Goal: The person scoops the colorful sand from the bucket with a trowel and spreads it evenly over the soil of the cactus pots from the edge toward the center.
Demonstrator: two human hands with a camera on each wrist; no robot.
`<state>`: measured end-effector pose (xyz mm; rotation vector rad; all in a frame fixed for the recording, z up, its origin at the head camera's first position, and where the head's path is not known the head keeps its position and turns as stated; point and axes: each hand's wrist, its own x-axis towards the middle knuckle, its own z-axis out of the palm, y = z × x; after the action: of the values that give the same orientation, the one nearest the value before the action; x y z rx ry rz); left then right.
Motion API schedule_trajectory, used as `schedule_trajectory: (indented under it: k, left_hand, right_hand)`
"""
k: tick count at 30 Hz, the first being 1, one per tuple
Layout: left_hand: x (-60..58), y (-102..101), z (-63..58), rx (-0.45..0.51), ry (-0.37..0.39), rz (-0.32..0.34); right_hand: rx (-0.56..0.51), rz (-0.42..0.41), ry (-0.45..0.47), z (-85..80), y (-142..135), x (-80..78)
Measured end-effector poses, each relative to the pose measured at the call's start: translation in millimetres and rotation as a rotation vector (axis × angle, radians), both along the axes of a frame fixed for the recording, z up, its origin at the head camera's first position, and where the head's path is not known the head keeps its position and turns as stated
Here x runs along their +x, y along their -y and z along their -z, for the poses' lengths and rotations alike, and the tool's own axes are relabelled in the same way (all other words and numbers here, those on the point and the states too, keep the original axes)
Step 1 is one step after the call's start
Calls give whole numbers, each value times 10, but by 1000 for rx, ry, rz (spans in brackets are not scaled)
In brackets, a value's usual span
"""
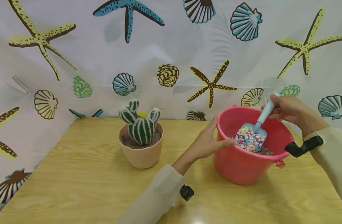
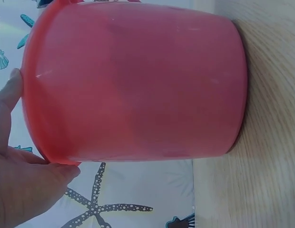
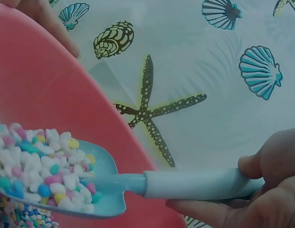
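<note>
Pale blue, the scoop [image 3: 157, 184] is carrying heaped pebbles [image 3: 47, 168] inside the bucket [image 3: 76, 99] in the right-wrist view, the right hand [image 3: 278, 190] clamping it; a tilt could be spilling them outside. Left-wrist view: the left hand [image 2: 24, 183] is gripping the bucket at eight o'clock. Head view: the bucket is standing at four o'clock on the table [image 1: 84, 174], cactus [image 1: 142, 132] sitting at eight, cloth [image 1: 148, 56] hanging at twelve.

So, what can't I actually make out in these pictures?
- Head view: how deep the loose coloured bits lie; the scoop and the near wall of the red bucket hide them.
- Left wrist view: the bucket's inside; its outer wall hides it.
- Right wrist view: the scoop's front end, cut off by the left edge.
- Head view: the far side of the cactus pot, hidden by its own front.
</note>
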<state>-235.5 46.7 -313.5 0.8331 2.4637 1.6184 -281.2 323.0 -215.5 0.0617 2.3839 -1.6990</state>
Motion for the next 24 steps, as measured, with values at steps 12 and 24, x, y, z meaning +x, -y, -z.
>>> schedule_trajectory:
  k: [12,24]
  left_hand:
    - [38,35,-41,-2,-3,-1]
    - [87,107,-19,-5,-64,30]
  right_hand:
    - [-97,63,29,-46,-21,-45]
    - [-111,86,21,-35,49,-19]
